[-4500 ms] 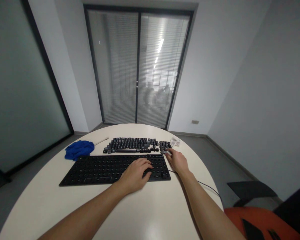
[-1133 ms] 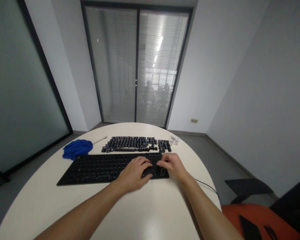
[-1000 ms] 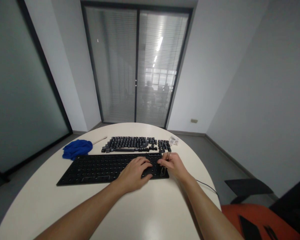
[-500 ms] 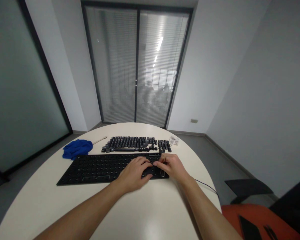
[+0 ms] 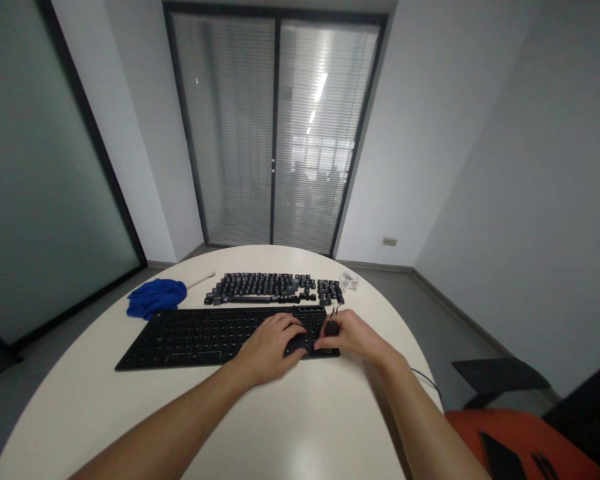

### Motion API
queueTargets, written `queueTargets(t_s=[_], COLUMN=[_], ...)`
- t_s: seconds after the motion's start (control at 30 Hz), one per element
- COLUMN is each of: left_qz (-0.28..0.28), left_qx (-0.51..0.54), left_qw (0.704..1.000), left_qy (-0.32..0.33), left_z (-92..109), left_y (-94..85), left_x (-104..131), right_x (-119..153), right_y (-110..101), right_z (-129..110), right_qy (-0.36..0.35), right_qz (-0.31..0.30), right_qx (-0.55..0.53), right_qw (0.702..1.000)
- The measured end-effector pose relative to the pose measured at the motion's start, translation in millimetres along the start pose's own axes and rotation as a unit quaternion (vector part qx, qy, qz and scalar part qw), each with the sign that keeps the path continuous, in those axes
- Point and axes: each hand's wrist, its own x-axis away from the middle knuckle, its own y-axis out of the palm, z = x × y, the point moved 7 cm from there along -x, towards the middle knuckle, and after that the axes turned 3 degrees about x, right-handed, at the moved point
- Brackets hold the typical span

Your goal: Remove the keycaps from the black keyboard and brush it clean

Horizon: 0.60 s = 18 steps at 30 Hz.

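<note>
A black keyboard point(image 5: 195, 337) without its keycaps lies on the table, its rows of switches bare. My left hand point(image 5: 271, 343) rests flat over its right half, thumb and fingers apart. Beside it, at the number-pad end, my right hand point(image 5: 353, 333) is closed on a keycap puller point(image 5: 333, 327), a small dark tool whose two thin wire prongs point up and away from me. Whether a keycap sits in the prongs is too small to tell. Loose black keycaps point(image 5: 260, 285) are laid out in keyboard order behind the keyboard.
On the round white table point(image 5: 300, 420) a crumpled blue cloth point(image 5: 156, 297) lies at the left, with a white-handled stick point(image 5: 201, 280) behind it. Small clear plastic pieces point(image 5: 349, 281) lie at the back right. A cable point(image 5: 427, 377) runs off the right edge near an orange chair point(image 5: 525, 440).
My right hand has turned and shifted slightly right. The puller's prongs, pointing down at the keyboard before, now point upward. My left hand stays in place.
</note>
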Motion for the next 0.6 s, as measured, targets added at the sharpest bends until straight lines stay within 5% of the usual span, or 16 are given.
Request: queueTargets(t_s=[0.2, 0.6], left_qz=[-0.003, -0.003], left_qx=[-0.001, -0.004], left_qw=[1.000, 1.000], left_qy=[-0.001, -0.002], left_z=[0.9, -0.8], left_y=[-1.0, 0.7], left_x=[-0.3, -0.5], right_x=[1.7, 5.2], right_y=[-6.4, -1.6], right_z=[13.9, 7.4], right_qy=[0.021, 0.031], right_qz=[0.026, -0.029], right_qx=[-0.068, -0.093], right_qw=[0.997, 0.995])
